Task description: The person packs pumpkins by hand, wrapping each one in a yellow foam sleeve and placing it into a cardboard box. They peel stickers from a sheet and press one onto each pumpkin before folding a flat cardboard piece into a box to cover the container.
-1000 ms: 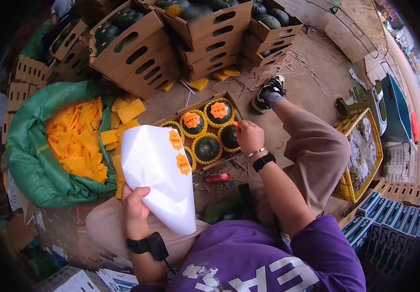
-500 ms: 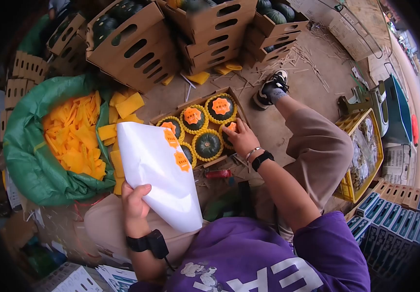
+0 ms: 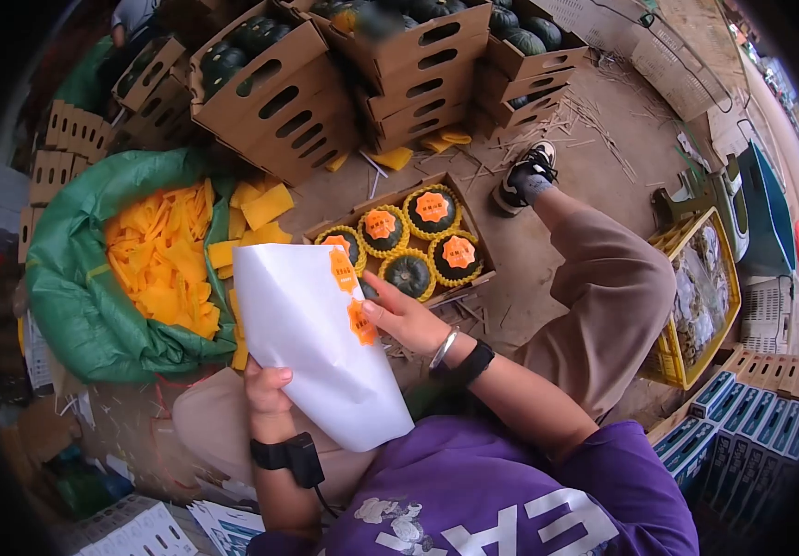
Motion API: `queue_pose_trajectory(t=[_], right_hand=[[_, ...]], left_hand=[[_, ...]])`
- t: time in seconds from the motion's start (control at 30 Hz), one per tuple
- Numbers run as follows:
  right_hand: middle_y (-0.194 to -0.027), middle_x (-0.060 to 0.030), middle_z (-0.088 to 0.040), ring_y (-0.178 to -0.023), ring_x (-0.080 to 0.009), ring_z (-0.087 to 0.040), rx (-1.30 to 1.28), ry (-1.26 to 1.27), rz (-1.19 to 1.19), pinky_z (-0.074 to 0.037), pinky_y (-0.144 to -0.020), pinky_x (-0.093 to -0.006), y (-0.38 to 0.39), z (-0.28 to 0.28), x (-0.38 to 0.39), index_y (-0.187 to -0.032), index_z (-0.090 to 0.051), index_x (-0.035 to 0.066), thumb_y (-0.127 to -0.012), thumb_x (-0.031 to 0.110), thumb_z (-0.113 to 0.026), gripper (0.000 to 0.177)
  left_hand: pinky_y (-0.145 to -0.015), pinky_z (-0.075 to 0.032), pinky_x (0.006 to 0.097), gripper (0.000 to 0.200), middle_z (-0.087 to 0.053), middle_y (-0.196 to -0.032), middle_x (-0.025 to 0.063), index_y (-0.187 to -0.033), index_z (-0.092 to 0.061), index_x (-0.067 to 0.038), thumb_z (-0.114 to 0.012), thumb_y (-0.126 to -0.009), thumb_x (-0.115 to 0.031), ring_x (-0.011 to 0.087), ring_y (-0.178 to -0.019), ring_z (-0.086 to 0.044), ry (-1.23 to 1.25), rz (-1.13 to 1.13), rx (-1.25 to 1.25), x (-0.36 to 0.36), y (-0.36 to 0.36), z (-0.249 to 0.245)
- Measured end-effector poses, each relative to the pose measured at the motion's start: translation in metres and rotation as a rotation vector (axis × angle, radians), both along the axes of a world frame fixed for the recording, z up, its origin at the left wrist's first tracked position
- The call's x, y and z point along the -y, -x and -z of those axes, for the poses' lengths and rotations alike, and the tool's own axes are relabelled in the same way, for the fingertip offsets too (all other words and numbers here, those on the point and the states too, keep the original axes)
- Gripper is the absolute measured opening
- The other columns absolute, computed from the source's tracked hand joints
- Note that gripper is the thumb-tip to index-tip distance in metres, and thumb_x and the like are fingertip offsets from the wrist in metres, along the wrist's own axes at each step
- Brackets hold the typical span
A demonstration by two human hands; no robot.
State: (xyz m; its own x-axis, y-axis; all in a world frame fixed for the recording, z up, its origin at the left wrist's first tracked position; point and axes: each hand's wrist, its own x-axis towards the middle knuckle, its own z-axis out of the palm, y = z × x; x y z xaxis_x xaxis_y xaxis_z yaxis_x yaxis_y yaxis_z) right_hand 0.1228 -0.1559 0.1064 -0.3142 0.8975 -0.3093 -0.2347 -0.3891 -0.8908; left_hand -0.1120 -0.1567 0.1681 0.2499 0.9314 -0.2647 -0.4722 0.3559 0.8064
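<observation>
My left hand (image 3: 268, 389) grips the lower left edge of a white sheet (image 3: 311, 334), thumb on top. Two orange star-edged stickers, an upper one (image 3: 342, 269) and a lower one (image 3: 362, 322), lie along the sheet's right edge. At that edge my right hand (image 3: 407, 320) has its fingers apart, their tips by the lower sticker. Beyond the sheet, a cardboard box (image 3: 484, 243) holds several dark green squashes in yellow foam nets. Orange stickers show on several, while the lower middle squash (image 3: 408, 274) shows none. The sheet hides the box's lower left part.
A green sack (image 3: 66, 278) of yellow foam nets (image 3: 163, 250) stands at left. Stacked cartons (image 3: 279, 111) of squashes rise behind. At right are a yellow crate (image 3: 731, 306) and printed cartons (image 3: 742, 417). Part of another person (image 3: 131, 14) shows at upper left.
My right hand has drawn back from the right-hand squash to the sheet's edge, uncovering that squash's orange sticker. The view has shifted slightly, with my left hand still on the sheet.
</observation>
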Motion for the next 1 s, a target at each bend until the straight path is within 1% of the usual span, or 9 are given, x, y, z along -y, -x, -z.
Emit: queue_pose_trajectory(t=[0.03,0.17,0.3,0.43,0.5,0.63,0.73,0.87,1.0], right_hand=[[-0.126,-0.0185,-0.054,-0.111,-0.0174,-0.056,-0.457,0.139,-0.097,-0.045,-0.092,-0.031,0.008,-0.016,-0.002,-0.147,-0.016,0.007,-0.093,0.027,-0.057,0.071],[-0.104,-0.0123,-0.065,-0.092,-0.0185,-0.065,-0.922,0.262,0.203,-0.051,-0.08,-0.0276,0.009,-0.026,-0.011,-0.145,-0.021,0.007,-0.085,0.0,-0.062,0.073],[-0.101,-0.0107,-0.065,-0.089,-0.013,-0.063,-0.256,-0.137,0.384,-0.052,-0.077,-0.0272,0.0,-0.046,-0.007,-0.145,-0.023,0.007,-0.086,-0.004,-0.059,0.07],[-0.069,0.0014,-0.052,-0.062,-0.0055,-0.048,0.216,-0.417,0.428,-0.042,-0.058,-0.0207,0.013,-0.042,0.007,-0.141,-0.036,0.01,-0.081,-0.001,-0.065,0.068],[-0.062,0.0023,-0.043,-0.056,-0.0051,-0.041,0.307,-0.442,0.39,-0.038,-0.053,-0.0202,0.017,-0.039,0.011,-0.138,-0.041,0.009,-0.08,0.0,-0.066,0.064],[-0.123,-0.0186,-0.051,-0.111,-0.0354,-0.05,1.031,-0.835,0.331,-0.04,-0.094,-0.0437,0.017,-0.047,0.005,-0.124,-0.054,0.007,-0.067,0.009,-0.074,0.061],[-0.123,-0.0174,-0.053,-0.112,-0.0339,-0.052,1.082,-0.991,0.285,-0.04,-0.093,-0.0454,0.015,-0.059,0.0,-0.12,-0.057,0.006,-0.069,0.015,-0.073,0.054],[-0.082,-0.0144,-0.067,-0.076,-0.0278,-0.065,0.861,-0.768,-0.001,-0.049,-0.07,-0.0347,0.008,-0.045,-0.012,-0.095,-0.066,0.003,-0.075,0.012,-0.067,0.022],[-0.074,-0.016,-0.065,-0.068,-0.0279,-0.065,0.74,-0.642,-0.06,-0.05,-0.061,-0.0336,-0.003,-0.039,-0.021,-0.087,-0.068,0.001,-0.078,0.012,-0.065,0.014]], left_hand=[[-0.095,-0.045,0.0385,0.069,-0.057,-0.114,0.0149,-0.127,-0.043,0.003,-0.056,-0.06,-0.006,0.0277,-0.105,-0.057,-0.004,0.013,0.003,-0.002,-0.001,-0.001],[-0.095,-0.045,0.0381,0.072,-0.053,-0.12,0.0163,-0.134,-0.034,0.002,-0.062,-0.068,-0.005,0.0274,-0.109,-0.054,-0.015,-0.062,-0.108,-0.017,-0.007,0.003],[-0.1,-0.037,0.0428,0.071,-0.035,-0.137,0.0207,-0.14,-0.028,-0.002,-0.067,-0.081,-0.012,0.031,-0.125,-0.038,-0.559,-0.251,-1.179,-0.013,-0.023,0.017],[-0.1,-0.036,0.0311,0.069,-0.045,-0.133,0.0138,-0.14,-0.03,0.003,-0.052,-0.094,-0.044,0.0187,-0.121,-0.045,-0.321,0.179,-0.18,-0.013,-0.055,0.008],[-0.085,-0.045,0.0261,0.048,-0.057,-0.114,0.0093,-0.123,-0.049,0.004,-0.05,-0.097,-0.036,0.0136,-0.101,-0.055,-0.108,0.094,-0.158,-0.012,-0.054,0.018],[-0.071,-0.046,0.0216,0.033,-0.064,-0.094,0.0032,-0.106,-0.06,0.002,-0.048,-0.099,-0.027,0.0077,-0.08,-0.058,-0.03,0.076,-0.282,-0.017,-0.043,0.025],[-0.07,-0.045,0.022,0.029,-0.063,-0.092,0.002,-0.103,-0.061,0.001,-0.047,-0.099,-0.024,0.0052,-0.08,-0.054,-0.144,0.216,-0.482,-0.014,-0.046,0.018],[-0.071,-0.046,0.0271,0.021,-0.061,-0.087,0.0056,-0.105,-0.056,0.0,-0.047,-0.098,-0.017,0.0087,-0.082,-0.054,-0.318,0.17,-0.535,-0.01,-0.053,0.017],[-0.073,-0.048,0.0337,0.026,-0.063,-0.09,0.0193,-0.117,-0.052,0.0,-0.049,-0.094,-0.012,0.026,-0.08,-0.062,-0.375,0.327,-0.791,-0.013,-0.041,0.027]])
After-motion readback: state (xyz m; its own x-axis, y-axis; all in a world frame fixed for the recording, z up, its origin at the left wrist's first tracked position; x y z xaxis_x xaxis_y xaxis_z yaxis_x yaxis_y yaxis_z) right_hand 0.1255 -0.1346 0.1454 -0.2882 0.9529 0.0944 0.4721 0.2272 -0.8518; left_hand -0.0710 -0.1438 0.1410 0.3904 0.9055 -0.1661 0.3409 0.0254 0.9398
